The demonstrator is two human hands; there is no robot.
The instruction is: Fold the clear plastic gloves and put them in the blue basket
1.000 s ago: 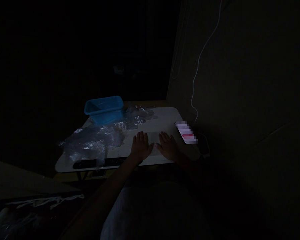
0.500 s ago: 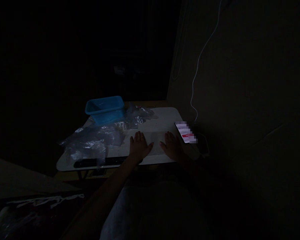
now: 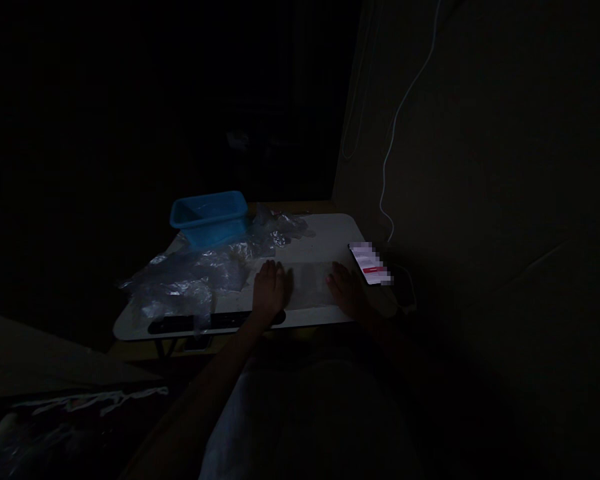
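Observation:
The scene is very dark. My left hand lies flat on the small white table, fingers stretched out. My right hand lies flat too, a hand's width to the right. Between them a thin clear sheet is spread on the tabletop, and both hands rest on its ends. A lit phone lies just right of my right hand.
A blue plastic tub stands at the table's far left corner. Crumpled clear plastic bags cover the left half of the table. A white cable hangs down the wall on the right. Dim clutter lies on the floor at lower left.
Both hands have slid apart along the sheet, the left one leftward and the right one rightward. The gap between them has widened.

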